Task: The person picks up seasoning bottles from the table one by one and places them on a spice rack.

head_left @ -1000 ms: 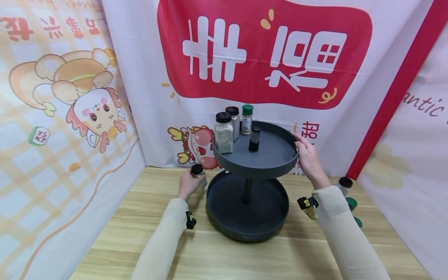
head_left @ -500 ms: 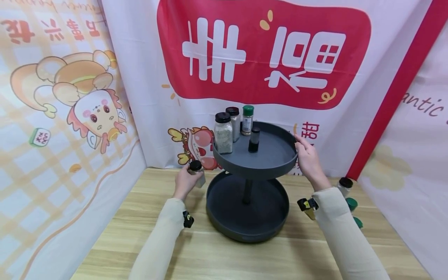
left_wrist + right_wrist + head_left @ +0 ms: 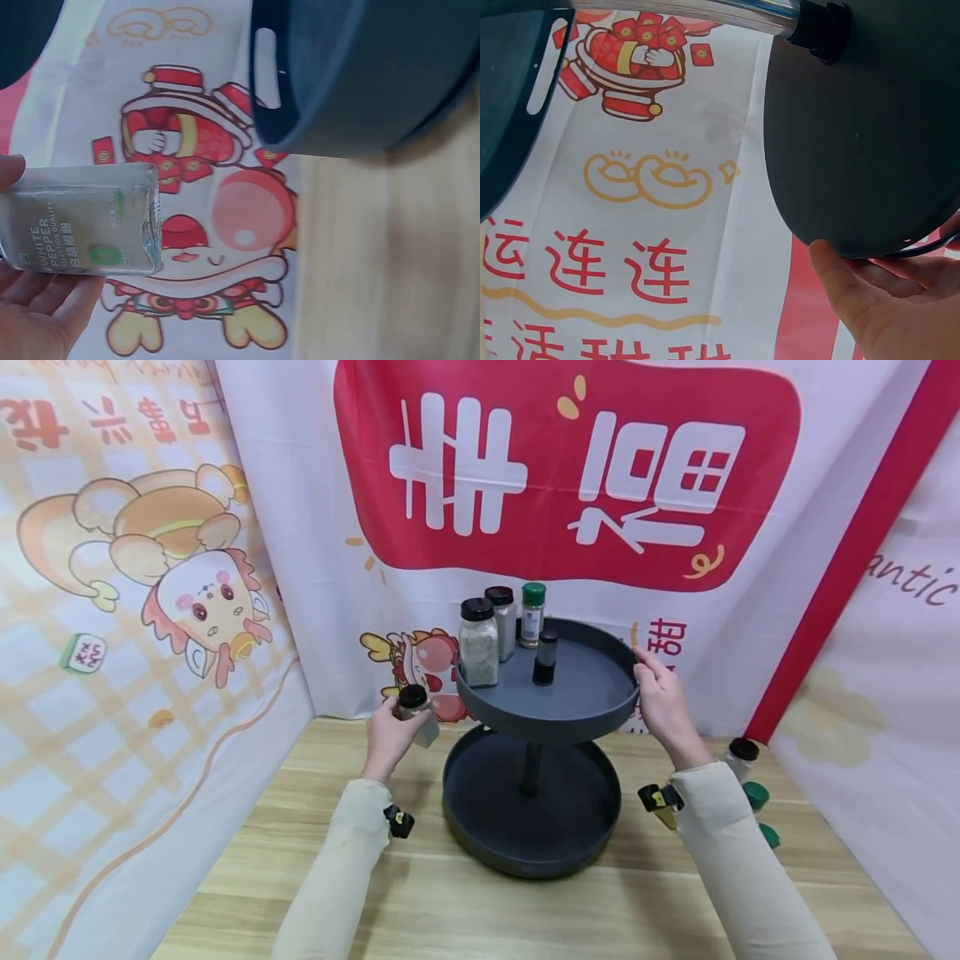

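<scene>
My left hand (image 3: 387,741) holds a black-lidded glass jar of white pepper (image 3: 82,221), raised off the table at the left of a dark grey two-tier turntable (image 3: 592,681). The jar's printed label faces the left wrist camera. With thumb and fingers, my right hand (image 3: 664,708) pinches the right rim of the upper tier; the right wrist view shows the thumb against the tier's underside. On that upper tier stand two black-lidded jars (image 3: 478,647), a green-capped shaker (image 3: 532,618) and a small dark-bottomed bottle (image 3: 545,660) near the middle.
The turntable's lower tier (image 3: 491,814) rests on the wooden table (image 3: 300,852). Beside my right forearm are a black-lidded jar (image 3: 741,760) and two green caps (image 3: 756,794), partly hidden by the sleeve. Printed cloth (image 3: 322,568) hangs behind and at both sides.
My left hand has lifted the white pepper jar up and slightly left, away from beside the lower tier. My right hand stays at the upper rim.
</scene>
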Demonstrator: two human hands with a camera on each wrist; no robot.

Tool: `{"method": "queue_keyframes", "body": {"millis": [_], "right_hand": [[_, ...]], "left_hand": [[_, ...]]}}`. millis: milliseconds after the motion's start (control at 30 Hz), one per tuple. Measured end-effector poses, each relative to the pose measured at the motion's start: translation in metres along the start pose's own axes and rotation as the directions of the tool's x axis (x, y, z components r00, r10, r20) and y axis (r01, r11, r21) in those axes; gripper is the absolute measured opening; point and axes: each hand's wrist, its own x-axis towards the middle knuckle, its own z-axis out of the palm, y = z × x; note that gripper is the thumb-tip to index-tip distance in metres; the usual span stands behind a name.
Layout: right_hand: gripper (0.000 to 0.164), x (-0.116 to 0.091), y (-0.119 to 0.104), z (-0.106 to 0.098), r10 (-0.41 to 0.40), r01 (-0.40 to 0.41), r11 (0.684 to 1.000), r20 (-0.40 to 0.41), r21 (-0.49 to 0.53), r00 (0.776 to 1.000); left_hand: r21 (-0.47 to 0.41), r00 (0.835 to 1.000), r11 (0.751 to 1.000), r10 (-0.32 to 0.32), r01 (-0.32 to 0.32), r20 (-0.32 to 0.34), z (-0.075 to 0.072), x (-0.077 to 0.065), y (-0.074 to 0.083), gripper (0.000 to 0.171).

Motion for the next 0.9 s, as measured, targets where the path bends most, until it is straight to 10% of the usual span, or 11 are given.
{"method": "queue_keyframes", "body": {"millis": [900], "right_hand": [[0.051,-0.006,-0.008,-0.001,0.008,-0.008,1.0,-0.008,0.002,1.0]], "left_hand": [[-0.08,0.997,0.993,0.082,-0.083,-0.013,-0.036,-0.007,0.075,0.05]]}}
